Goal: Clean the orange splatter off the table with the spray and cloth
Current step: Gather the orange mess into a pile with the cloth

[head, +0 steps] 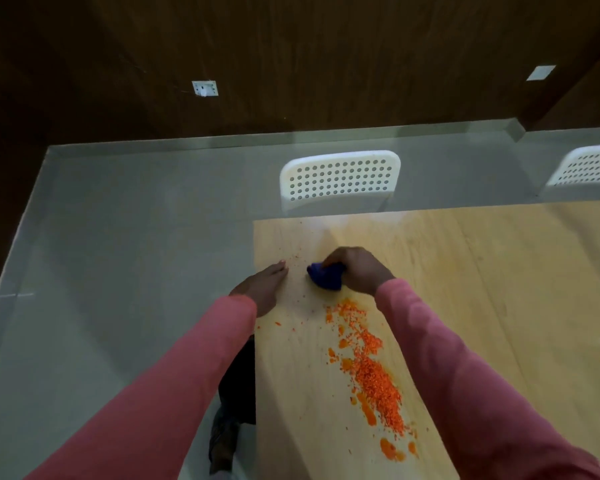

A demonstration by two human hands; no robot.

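Note:
A band of orange splatter [371,370] runs across the light wooden table [465,271], from just below my right wrist down toward the near edge. My right hand [355,268] grips a bunched blue cloth [326,277] and holds it on the tabletop just beyond the far end of the splatter. With its fingers straight, my left hand [262,287] lies flat at the table's left edge, a short gap to the left of the cloth. Small orange specks dot the wood between the two hands. No spray bottle is in view.
A white perforated chair [340,178] stands behind the table's far edge, and a second one [589,166] at the far right. Grey floor [118,237] lies left of the table. My dark shoe [224,441] shows beside the table's left edge.

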